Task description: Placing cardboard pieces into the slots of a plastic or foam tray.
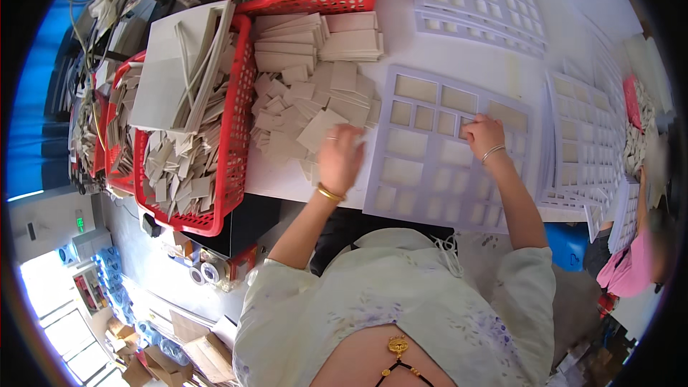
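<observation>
Right hand (484, 135) is pressed fingertips-down on a small beige card piece in a cell near the far edge of the pale grid frame (444, 165); left hand (339, 158), loosely curled, is laid on the loose card pile (308, 111) just left of the frame.

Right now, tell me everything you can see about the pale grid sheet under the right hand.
The grid sheet is a flat, pale lilac-white board, cardboard by its look, cut into rectangular windows of several sizes. Most windows show beige pieces set in them. It lies flat on the white table, its near edge reaching the table's front edge before the person. The right hand rests on its upper right part, fingers at a small window. The left hand is beside its left edge, over the loose beige pieces.
</observation>
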Available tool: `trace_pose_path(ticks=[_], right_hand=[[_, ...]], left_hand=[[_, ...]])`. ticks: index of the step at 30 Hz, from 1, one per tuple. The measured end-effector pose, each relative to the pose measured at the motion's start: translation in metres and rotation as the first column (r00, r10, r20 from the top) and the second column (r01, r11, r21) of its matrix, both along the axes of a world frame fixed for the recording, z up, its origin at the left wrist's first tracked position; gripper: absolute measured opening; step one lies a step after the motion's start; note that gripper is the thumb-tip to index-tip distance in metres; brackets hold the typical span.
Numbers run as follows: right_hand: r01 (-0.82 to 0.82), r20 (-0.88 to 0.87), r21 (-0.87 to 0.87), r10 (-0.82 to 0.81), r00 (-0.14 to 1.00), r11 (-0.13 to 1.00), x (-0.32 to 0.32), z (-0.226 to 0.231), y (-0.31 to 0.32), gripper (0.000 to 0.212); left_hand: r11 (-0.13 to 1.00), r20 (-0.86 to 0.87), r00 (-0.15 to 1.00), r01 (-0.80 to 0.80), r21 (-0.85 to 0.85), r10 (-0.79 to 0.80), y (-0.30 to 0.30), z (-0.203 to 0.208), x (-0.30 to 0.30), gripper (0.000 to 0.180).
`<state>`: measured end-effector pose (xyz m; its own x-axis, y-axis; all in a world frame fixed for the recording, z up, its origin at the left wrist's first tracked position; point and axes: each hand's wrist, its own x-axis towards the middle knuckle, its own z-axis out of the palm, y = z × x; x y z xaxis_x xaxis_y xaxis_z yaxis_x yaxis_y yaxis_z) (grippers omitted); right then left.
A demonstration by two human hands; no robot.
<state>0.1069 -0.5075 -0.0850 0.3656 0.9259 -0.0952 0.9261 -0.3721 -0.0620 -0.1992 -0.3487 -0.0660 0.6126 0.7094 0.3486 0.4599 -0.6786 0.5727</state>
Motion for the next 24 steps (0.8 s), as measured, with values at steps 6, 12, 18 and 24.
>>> trace_pose_path(ticks=[6,12,18,24], right_hand=[[-0.007,0.099,-0.037,0.011,0.995,0.999,-0.016,0.016,0.022,0.012],[-0.107,-0.158,0.463,0.2,0.967,0.88,-0.088,0.027,0.06,0.024],[0.052,-0.507,0.566,0.297,0.809,0.823,-0.161,0.039,0.085,0.036],[0.212,-0.711,0.516,0.277,0.646,0.83,-0.149,0.032,0.082,0.03]], left_hand=[[0.913,-0.186,0.898,-0.368,0.179,0.399,0.042,-0.017,-0.056,0.047],[0.945,-0.193,0.927,-0.3,0.131,0.321,0.046,-0.019,-0.06,0.046],[0.916,0.067,0.986,-0.114,-0.384,0.151,0.042,-0.011,-0.057,0.025],[0.893,0.295,0.953,0.071,-0.445,0.071,0.02,0.009,-0.018,0.016]])
